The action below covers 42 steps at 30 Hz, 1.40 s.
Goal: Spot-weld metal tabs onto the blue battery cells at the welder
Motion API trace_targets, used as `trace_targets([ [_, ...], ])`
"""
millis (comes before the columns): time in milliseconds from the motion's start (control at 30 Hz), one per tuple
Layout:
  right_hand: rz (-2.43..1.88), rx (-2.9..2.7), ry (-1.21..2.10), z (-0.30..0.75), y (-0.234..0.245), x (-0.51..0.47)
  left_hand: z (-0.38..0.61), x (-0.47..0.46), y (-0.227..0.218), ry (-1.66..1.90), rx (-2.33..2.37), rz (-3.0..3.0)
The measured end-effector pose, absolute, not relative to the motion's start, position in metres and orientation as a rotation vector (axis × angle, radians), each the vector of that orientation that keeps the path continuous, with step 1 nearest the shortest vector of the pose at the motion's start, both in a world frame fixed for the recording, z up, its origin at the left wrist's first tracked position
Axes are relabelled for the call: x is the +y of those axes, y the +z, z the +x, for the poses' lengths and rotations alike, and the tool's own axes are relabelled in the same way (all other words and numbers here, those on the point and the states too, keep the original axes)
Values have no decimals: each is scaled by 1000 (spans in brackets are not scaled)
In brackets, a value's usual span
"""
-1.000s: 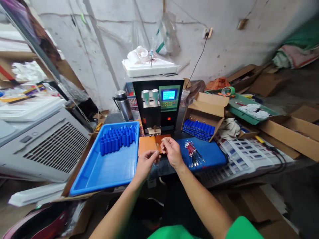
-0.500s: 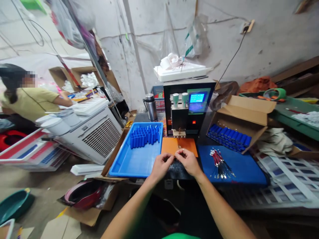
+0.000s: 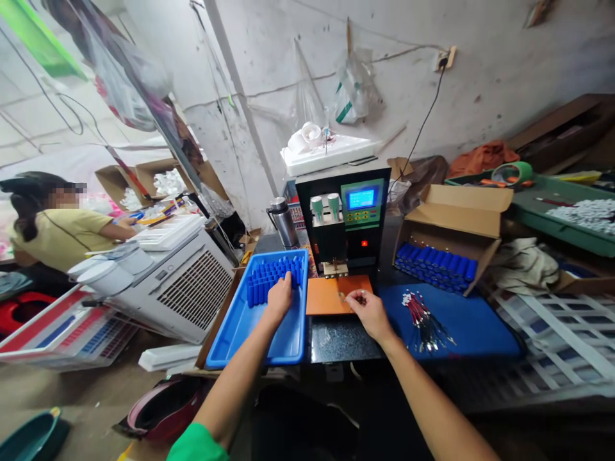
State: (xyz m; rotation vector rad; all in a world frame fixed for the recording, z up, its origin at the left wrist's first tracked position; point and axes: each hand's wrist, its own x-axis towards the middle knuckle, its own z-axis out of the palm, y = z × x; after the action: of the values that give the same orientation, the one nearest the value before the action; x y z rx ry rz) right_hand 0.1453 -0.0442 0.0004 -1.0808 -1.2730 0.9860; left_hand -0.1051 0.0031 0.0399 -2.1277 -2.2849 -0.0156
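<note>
My left hand (image 3: pixel 280 298) is over the blue tray (image 3: pixel 281 354), at the near right side of standing blue cylindrical cells (image 3: pixel 258 291). Its fingertips are mostly hidden, so whether they grip a cell cannot be told. My right hand (image 3: pixel 369 312) is pinched at the right edge of an orange plate (image 3: pixel 319 298). A small, thin piece shows at its fingertips, too small to name. Just behind the plate stands a black spot-welder-like machine (image 3: pixel 327 242) with a lit screen (image 3: pixel 361 199) and two green-topped cylinders.
Right of the plate, red and black wires with white connectors (image 3: pixel 425 320) lie on a blue mat (image 3: pixel 475 323). Behind them is a cardboard box (image 3: pixel 464 221) of blue cells. A steel flask (image 3: pixel 283 222) stands behind the tray. A co-worker (image 3: pixel 62 224) sits at far left.
My left hand has left my right hand and moved left to the cells in the tray. My right hand stays near the plate, still pinched. The view has shifted slightly.
</note>
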Motion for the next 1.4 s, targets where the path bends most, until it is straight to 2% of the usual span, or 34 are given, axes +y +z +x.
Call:
trace_targets([
  [200, -1078, -1170, 1097, 145, -7, -35, -111, -8, 30, -400, -2280, -2190],
  [433, -1008, -936, 1196, 147, 3, -26, -85, -19, 50, -1426, -2150, -2276],
  [533, -1000, -891, 1194, 149, 5, -24, -52, -21, 55, -1684, -2080, -2456],
  [767, -1002, -832, 1215, 152, 6, -24, -1, -9, 40, -1846, -2095, -2746],
  [933, -1002, -864, 1164, 148, 10, -21, 3, -5, 28, -1996, -2021, -2715],
  [1100, -1060, -984, 1029, 146, 15, -11, 2, -6, 16, -1992, -2025, -2719],
  [1400, -1203, -1185, 943, 135, 24, 3, 6, -9, 17, -2080, -2010, -2685],
])
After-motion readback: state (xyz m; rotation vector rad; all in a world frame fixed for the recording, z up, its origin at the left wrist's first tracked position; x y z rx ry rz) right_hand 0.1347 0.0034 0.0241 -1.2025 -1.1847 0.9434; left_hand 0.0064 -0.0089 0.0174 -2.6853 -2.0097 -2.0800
